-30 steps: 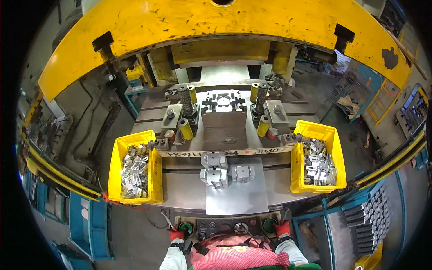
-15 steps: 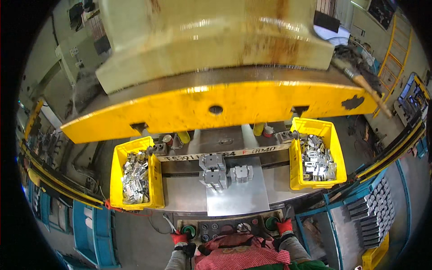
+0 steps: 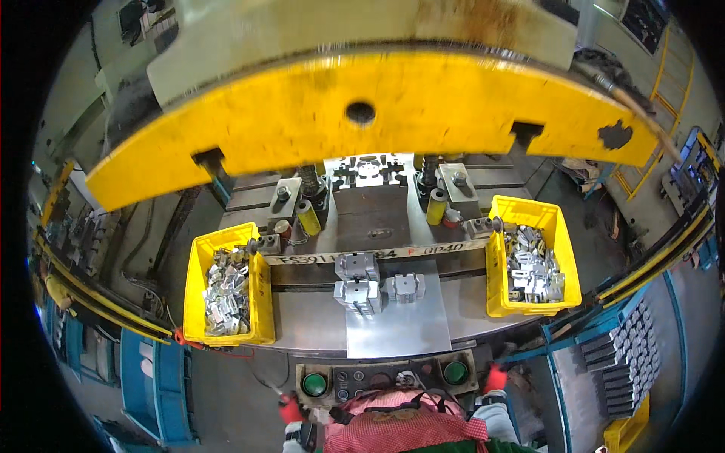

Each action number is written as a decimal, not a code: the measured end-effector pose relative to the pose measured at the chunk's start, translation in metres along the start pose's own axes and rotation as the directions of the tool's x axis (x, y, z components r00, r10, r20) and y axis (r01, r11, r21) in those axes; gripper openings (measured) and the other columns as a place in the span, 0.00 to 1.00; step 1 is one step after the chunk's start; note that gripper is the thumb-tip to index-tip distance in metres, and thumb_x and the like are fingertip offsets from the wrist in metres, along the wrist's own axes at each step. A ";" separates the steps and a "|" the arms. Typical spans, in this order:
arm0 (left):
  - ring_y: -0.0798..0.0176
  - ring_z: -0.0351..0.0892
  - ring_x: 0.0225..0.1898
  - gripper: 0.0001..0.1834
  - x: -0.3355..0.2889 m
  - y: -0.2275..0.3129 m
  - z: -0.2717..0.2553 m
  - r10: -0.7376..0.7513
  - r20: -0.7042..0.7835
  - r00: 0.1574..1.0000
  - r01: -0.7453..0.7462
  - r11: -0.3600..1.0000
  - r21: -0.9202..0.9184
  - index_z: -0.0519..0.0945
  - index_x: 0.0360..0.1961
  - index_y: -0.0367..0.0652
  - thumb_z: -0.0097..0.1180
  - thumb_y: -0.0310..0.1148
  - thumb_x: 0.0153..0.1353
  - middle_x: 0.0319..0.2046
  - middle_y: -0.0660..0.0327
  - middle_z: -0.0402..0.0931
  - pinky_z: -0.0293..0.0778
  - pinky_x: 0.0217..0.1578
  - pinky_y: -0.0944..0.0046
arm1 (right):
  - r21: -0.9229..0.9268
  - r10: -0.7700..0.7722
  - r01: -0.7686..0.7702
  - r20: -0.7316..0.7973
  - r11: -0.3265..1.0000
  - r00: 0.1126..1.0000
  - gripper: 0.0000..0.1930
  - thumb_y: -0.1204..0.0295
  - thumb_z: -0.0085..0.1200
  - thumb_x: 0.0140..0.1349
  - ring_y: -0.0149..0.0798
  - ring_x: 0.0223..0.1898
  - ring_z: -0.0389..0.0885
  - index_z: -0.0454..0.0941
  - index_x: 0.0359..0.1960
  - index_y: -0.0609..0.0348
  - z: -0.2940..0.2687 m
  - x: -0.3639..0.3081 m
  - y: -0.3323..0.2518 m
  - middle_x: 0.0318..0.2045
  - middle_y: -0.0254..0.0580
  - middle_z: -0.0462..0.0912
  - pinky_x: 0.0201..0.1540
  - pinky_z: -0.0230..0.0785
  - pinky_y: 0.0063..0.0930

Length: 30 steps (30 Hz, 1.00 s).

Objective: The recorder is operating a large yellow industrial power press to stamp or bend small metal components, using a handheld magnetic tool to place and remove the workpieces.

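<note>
My left hand (image 3: 290,409), in a red glove, is left of the left green push button (image 3: 314,384), off the control panel. From its fingers sticks out a thin, light rod-like tool (image 3: 273,388), blurred. To the right of the right green button (image 3: 455,372) is my right hand (image 3: 495,377), also red-gloved. Motion smears its fingers, and whether they hold anything is unclear. Beyond the panel, several stacked grey metal pieces (image 3: 358,294) stand on a bright metal sheet (image 3: 398,336), with a smaller grey pile (image 3: 406,287) beside them.
A yellow press ram (image 3: 430,98) hangs above the lower die (image 3: 370,215). Yellow bins of small metal parts stand at left (image 3: 264,317) and right (image 3: 495,291). A blue rack (image 3: 559,392) with rows of metal parts is at far right; another blue frame (image 3: 155,389) stands left.
The press ram has risen, uncovering the die behind. Both hands have moved outward off the green buttons, the left one also nearer to me.
</note>
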<state>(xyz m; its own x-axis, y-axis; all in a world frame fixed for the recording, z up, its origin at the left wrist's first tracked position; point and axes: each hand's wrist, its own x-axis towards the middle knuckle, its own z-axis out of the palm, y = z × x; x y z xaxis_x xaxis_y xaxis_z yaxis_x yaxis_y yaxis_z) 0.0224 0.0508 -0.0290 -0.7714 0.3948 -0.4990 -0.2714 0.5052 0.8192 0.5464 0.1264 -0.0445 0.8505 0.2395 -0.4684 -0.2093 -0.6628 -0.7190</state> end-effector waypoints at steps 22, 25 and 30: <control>0.75 0.64 0.15 0.13 -0.040 0.411 0.331 0.402 0.756 0.517 -0.520 0.849 -0.096 0.74 0.30 0.46 0.58 0.40 0.46 0.17 0.71 0.67 0.59 0.14 0.71 | 0.397 -0.639 0.730 0.765 0.557 0.072 0.19 0.68 0.52 0.45 0.28 0.31 0.69 0.67 0.40 0.61 0.198 -0.234 -0.427 0.30 0.35 0.74 0.35 0.62 0.23; 0.77 0.66 0.21 0.13 -0.083 0.405 0.300 0.575 0.602 0.554 -0.527 0.802 -0.281 0.75 0.29 0.42 0.58 0.39 0.46 0.23 0.70 0.71 0.64 0.25 0.72 | 0.597 -0.839 0.676 0.541 0.432 0.058 0.22 0.67 0.53 0.46 0.30 0.34 0.71 0.66 0.44 0.60 0.151 -0.212 -0.408 0.30 0.37 0.75 0.37 0.62 0.22; 0.73 0.70 0.31 0.18 -0.069 0.346 0.149 0.673 0.356 0.648 -0.622 0.738 -0.263 0.69 0.42 0.40 0.55 0.30 0.48 0.32 0.65 0.73 0.67 0.33 0.74 | 0.500 -0.873 0.720 0.342 0.482 0.347 0.25 0.76 0.47 0.52 0.28 0.39 0.67 0.55 0.54 0.62 0.027 -0.159 -0.321 0.39 0.40 0.70 0.42 0.60 0.19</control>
<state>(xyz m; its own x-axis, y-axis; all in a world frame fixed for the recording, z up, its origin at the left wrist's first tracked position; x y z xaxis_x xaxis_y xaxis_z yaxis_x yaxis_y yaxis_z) 0.0675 0.3128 0.2464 -0.4780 0.8690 0.1277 0.1281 -0.0749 0.9889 0.4658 0.3201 0.2467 0.3133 0.9044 0.2896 0.2699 0.2076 -0.9402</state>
